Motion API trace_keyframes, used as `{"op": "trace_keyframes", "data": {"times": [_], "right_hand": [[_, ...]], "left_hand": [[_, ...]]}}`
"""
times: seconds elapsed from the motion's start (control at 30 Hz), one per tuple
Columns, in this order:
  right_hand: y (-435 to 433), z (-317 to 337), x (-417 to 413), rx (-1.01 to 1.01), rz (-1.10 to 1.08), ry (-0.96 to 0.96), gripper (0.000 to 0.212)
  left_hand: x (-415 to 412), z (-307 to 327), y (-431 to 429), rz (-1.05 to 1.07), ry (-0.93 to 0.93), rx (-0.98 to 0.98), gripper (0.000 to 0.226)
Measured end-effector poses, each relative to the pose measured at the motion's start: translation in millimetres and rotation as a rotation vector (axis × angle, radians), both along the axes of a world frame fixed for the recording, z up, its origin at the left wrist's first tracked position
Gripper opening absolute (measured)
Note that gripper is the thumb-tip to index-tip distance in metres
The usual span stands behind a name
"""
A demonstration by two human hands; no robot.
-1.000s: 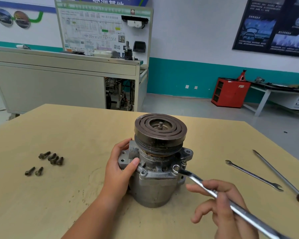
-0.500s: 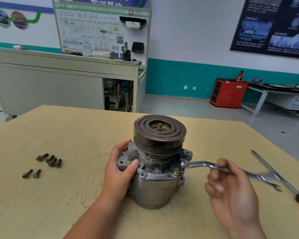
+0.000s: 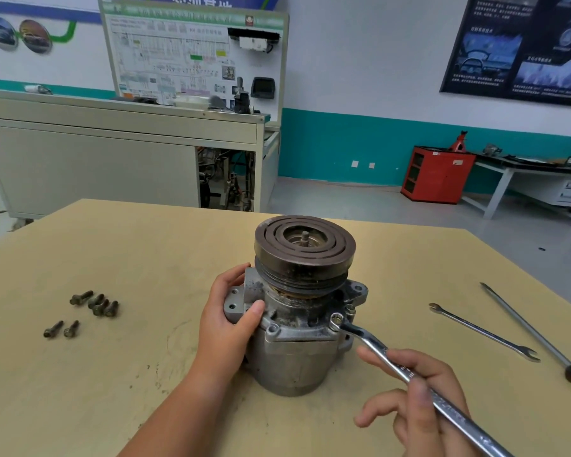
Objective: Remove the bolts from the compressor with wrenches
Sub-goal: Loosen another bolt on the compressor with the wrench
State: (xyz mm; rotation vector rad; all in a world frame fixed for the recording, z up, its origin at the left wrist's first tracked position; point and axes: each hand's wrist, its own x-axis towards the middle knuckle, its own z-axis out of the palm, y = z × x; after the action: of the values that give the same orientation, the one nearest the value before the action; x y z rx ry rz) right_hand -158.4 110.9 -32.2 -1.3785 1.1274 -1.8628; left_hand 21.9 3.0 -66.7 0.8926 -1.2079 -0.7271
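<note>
A grey compressor (image 3: 294, 354) with a dark ribbed pulley on top stands upright in the middle of the wooden table (image 3: 112, 252). My left hand (image 3: 226, 321) grips its left mounting flange. My right hand (image 3: 416, 400) holds a long shiny wrench (image 3: 409, 374) by its shaft. The wrench's ring end sits over a bolt (image 3: 336, 319) on the compressor's front right flange. A second bolt head (image 3: 350, 308) shows just behind it.
Several loose bolts (image 3: 94, 305) lie in a cluster at the left, with two more (image 3: 61, 329) nearer me. A thin open-ended wrench (image 3: 482, 331) and a screwdriver with an orange handle (image 3: 534, 334) lie at the right. Cabinets and a red box stand beyond the table.
The wrench swung out to the right half a second ago and now points back toward me, ring end on the front right bolt. My left hand has stayed on the flange.
</note>
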Motion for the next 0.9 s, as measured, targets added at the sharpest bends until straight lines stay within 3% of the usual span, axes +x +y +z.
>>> {"op": "trace_keyframes", "data": {"times": [0.37, 0.6, 0.77, 0.9], "right_hand": [[-6.3, -11.0, 0.1, -0.149, -0.137, 0.212, 0.022], [-14.5, -3.0, -11.4, -0.185, -0.137, 0.124, 0.023], [-10.7, -5.5, -15.4, -0.219, -0.118, 0.371, 0.028], [-8.9, -6.4, -17.5, -0.190, -0.103, 0.412, 0.027]], "left_hand": [[-0.1, -0.5, -0.3, 0.001, 0.004, -0.002, 0.048], [-0.3, 0.0, -0.5, 0.003, 0.004, -0.005, 0.052], [-0.7, -0.2, -0.4, -0.003, 0.011, -0.005, 0.052], [-0.8, -0.2, -0.5, -0.007, 0.015, 0.003, 0.052]]}}
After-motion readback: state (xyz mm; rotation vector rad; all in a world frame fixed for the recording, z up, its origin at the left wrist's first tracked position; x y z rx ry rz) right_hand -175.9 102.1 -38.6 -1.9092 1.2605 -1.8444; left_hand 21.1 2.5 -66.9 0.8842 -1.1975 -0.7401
